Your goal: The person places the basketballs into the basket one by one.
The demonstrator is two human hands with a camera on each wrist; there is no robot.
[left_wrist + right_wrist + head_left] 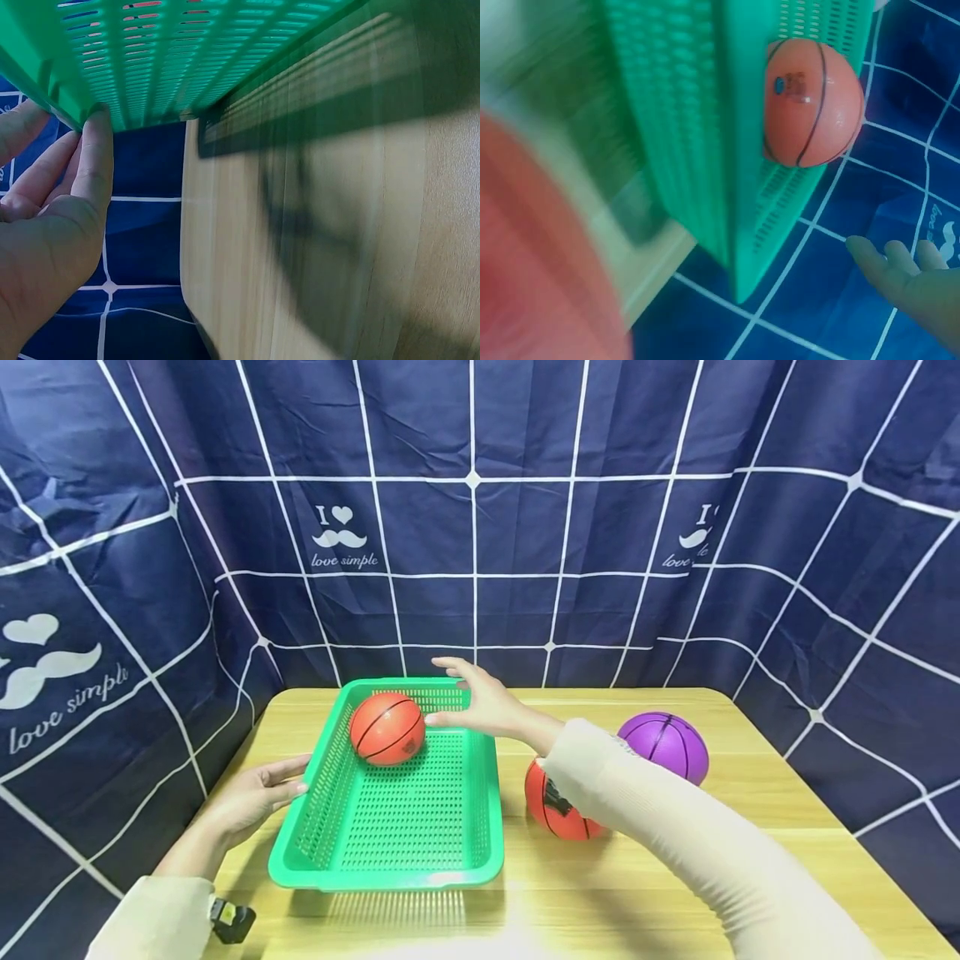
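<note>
A green plastic basket (405,827) with slotted walls stands on the table, and an orange-red toy basketball (386,729) lies in its far left part. My left hand (251,793) holds the basket's left rim, thumb over the edge and fingers beneath; in the left wrist view the fingers (94,161) touch the wall's underside. Over the far right rim, my right hand (487,702) is spread with nothing in it, thumb close to the ball. The right wrist view shows a gap between that hand (907,281) and the ball (815,103).
Right of the basket, another orange-red basketball (555,806) lies partly behind my right sleeve. A purple basketball (666,745) sits farther back on the wooden table (750,827). Dark blue curtains (517,527) with white lines enclose the table's back and sides.
</note>
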